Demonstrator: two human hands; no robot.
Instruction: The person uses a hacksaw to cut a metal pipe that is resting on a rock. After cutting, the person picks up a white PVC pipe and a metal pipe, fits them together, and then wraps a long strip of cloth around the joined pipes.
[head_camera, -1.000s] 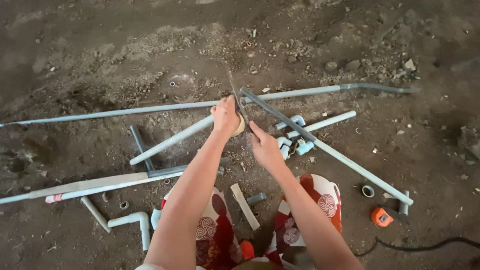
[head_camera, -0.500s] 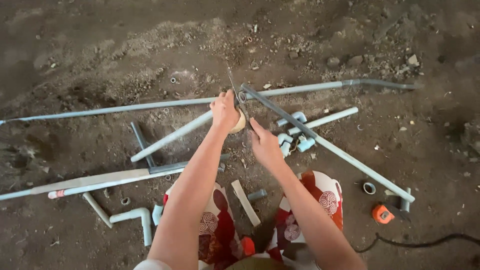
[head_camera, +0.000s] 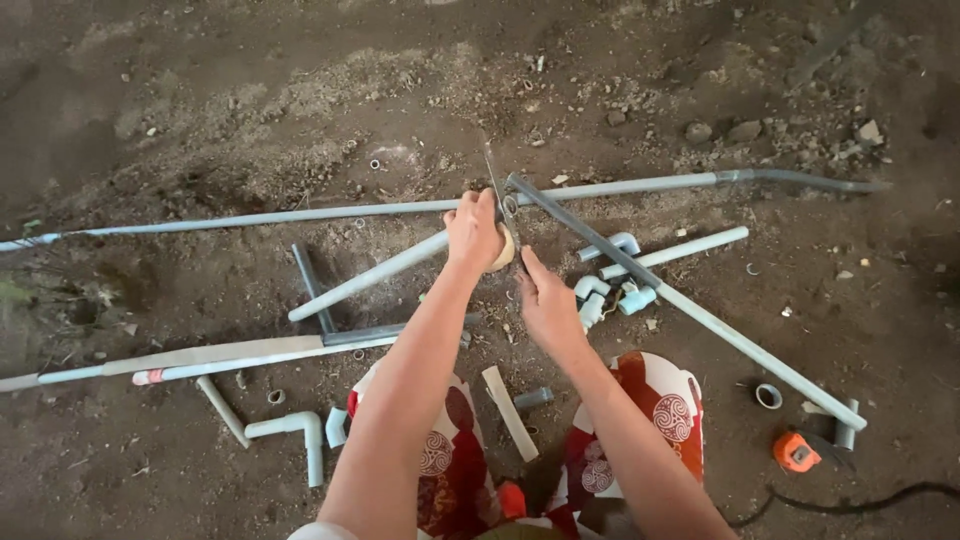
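My left hand is closed around the near end of a short grey pipe that lies slanting on the dirt. A beige round object shows under its fingers. A thin dark blade sticks up just past that hand. My right hand is beside it, fingers stretched out flat towards the beige object, with nothing visibly held. A long grey pipe runs diagonally from the hands to the lower right.
A very long thin pipe crosses the ground behind the hands. Several pale blue elbow fittings, short pipe pieces, a flat board, an orange tape measure and a black cable lie around. My patterned red clothing is below.
Both hands stay at the pipe joint. The left hand has shifted slightly to the right, and the right hand has kept close beside it.
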